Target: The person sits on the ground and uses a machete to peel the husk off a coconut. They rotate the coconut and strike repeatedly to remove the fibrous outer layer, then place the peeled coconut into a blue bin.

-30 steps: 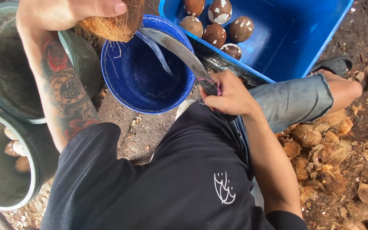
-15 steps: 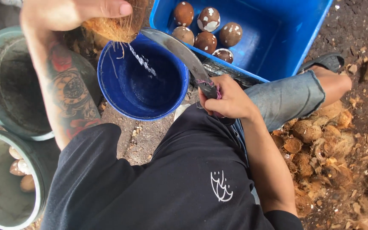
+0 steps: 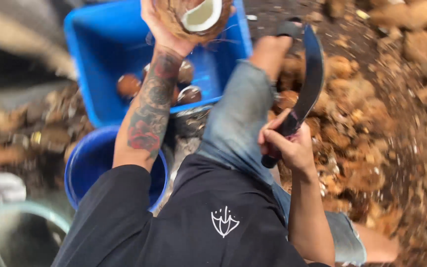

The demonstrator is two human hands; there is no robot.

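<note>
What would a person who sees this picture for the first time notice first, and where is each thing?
At the top centre, the left hand holds up an opened coconut with white flesh, above the blue crate. To the right, the right hand grips a long curved blade pointing upward. Brown coconut husks cover the ground on the right side.

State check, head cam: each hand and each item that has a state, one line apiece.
left hand: raised, gripping the coconut
coconut: cracked open, white flesh showing
right hand: closed on the knife handle
curved knife: blade up, clear of the coconut
blue crate: holds a few brown coconuts
blue bucket: upright, contents hidden
grey tub: upright, contents unclear
</note>
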